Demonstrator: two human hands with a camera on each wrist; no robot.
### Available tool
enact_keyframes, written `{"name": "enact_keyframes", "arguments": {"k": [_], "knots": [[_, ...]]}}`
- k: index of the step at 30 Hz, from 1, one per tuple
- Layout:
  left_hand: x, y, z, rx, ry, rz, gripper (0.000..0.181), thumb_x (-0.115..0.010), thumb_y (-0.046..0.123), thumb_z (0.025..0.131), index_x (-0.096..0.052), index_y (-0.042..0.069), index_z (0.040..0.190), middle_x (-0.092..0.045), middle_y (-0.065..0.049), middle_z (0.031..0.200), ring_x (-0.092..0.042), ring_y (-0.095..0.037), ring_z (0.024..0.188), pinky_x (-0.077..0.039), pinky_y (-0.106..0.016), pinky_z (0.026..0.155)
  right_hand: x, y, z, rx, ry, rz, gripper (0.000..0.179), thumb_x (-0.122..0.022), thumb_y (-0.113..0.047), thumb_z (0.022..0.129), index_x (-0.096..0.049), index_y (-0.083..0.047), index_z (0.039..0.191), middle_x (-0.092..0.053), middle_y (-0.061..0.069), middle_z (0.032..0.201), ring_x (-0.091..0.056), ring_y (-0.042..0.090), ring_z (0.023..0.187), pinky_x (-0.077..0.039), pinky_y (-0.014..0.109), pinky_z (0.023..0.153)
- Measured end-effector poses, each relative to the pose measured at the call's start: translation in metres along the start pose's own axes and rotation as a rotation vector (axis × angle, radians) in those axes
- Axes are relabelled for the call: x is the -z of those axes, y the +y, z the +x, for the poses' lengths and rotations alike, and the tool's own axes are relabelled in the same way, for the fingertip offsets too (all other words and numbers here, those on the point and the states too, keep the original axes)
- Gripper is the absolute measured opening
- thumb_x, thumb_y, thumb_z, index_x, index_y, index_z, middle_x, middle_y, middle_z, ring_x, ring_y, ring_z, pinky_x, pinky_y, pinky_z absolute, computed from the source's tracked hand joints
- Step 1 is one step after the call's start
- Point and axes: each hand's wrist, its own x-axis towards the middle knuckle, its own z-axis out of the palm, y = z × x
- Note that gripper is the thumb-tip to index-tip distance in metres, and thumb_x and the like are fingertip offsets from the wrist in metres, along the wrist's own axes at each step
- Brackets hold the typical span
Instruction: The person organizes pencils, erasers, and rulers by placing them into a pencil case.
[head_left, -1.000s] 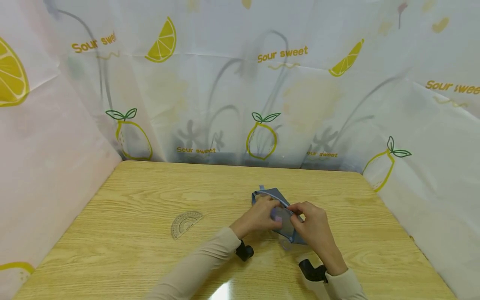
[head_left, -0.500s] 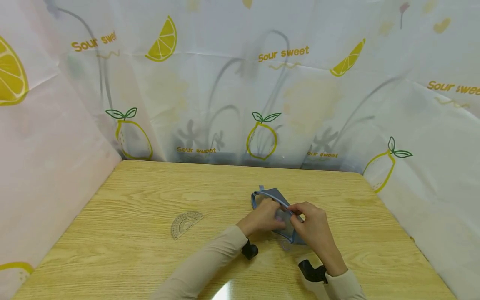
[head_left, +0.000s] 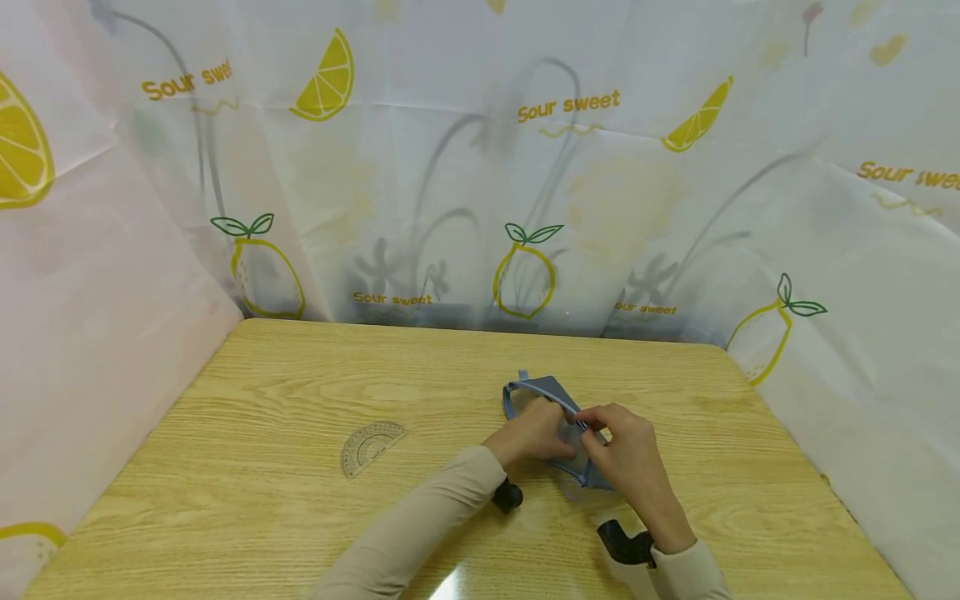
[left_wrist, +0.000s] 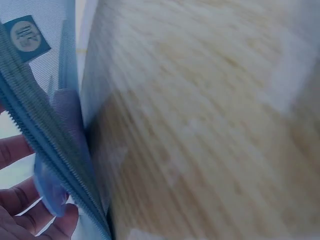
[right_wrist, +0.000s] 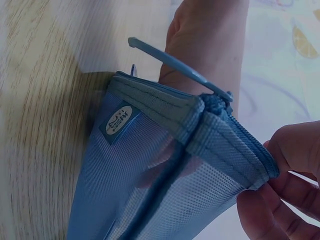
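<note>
A blue mesh zipper pouch point(head_left: 551, 386) is on the table, its zipper edge spread apart. My left hand point(head_left: 530, 433) reaches inside through the opening. In the left wrist view its fingers point(left_wrist: 17, 200) curl behind the zipper around a small purple and translucent-blue object point(left_wrist: 52, 187); its exact kind is unclear. My right hand point(head_left: 622, 446) pinches the pouch's rim at the right. The right wrist view shows the thumb and fingers on the zipper's corner, with a zipper pull point(right_wrist: 175, 64) and a round-logo label point(right_wrist: 119, 121). Mesh partly hides the left fingertips.
A clear protractor point(head_left: 372, 447) lies left of the pouch on the wooden table point(head_left: 247, 483). A faint clear round thing point(head_left: 573, 490) shows by the pouch's near edge. Lemon-print curtains point(head_left: 420, 167) enclose the back and sides. Black camera mounts point(head_left: 624, 543) hang at both wrists.
My left hand has slid rightward and deeper into the pouch, and the purple thing near its thumb is less visible from above. The right hand keeps its pinch; the protractor has stayed put.
</note>
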Motion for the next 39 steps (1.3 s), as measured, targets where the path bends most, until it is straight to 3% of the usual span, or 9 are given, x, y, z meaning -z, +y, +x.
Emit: {"name": "enact_keyframes", "arguments": {"k": [10, 17, 28, 39], "knots": [[-0.003, -0.001, 0.001, -0.019, -0.011, 0.078, 0.035, -0.079, 0.025, 0.078, -0.072, 0.005, 0.106, -0.07, -0.002, 0.098, -0.061, -0.011, 0.087, -0.046, -0.021, 0.079, 0.0, 0.0, 0.0, -0.009, -0.006, -0.006, 0.026, -0.07, 0.017, 0.071, -0.074, -0.003, 0.088, -0.068, 0.004, 0.082, -0.063, 0.015, 0.069, -0.038, 0.019, 0.045], [-0.002, 0.0, -0.001, -0.02, -0.013, 0.065, 0.034, -0.08, 0.022, 0.078, -0.072, 0.003, 0.105, -0.07, -0.003, 0.095, -0.06, -0.007, 0.076, -0.045, -0.017, 0.068, 0.0, -0.001, -0.001, -0.021, -0.013, -0.001, 0.026, -0.07, 0.017, 0.07, -0.074, -0.002, 0.087, -0.068, 0.009, 0.081, -0.063, 0.016, 0.068, -0.039, 0.02, 0.044], [-0.001, 0.002, -0.003, -0.034, -0.002, 0.078, 0.034, -0.081, 0.022, 0.077, -0.073, 0.004, 0.105, -0.07, -0.003, 0.096, -0.06, -0.006, 0.075, -0.045, -0.016, 0.064, 0.0, -0.001, -0.002, 0.005, 0.005, -0.008, 0.025, -0.07, 0.017, 0.07, -0.073, -0.002, 0.086, -0.068, 0.006, 0.081, -0.063, 0.016, 0.067, -0.043, 0.021, 0.047], [0.003, 0.003, -0.01, -0.03, 0.02, 0.217, 0.031, -0.075, 0.033, 0.083, -0.074, 0.012, 0.106, -0.07, 0.003, 0.098, -0.063, -0.011, 0.086, -0.05, -0.023, 0.071, 0.001, -0.002, -0.002, -0.02, -0.001, 0.004, 0.025, -0.071, 0.018, 0.07, -0.073, -0.001, 0.086, -0.067, 0.007, 0.08, -0.063, 0.016, 0.067, -0.04, 0.02, 0.044]]}}
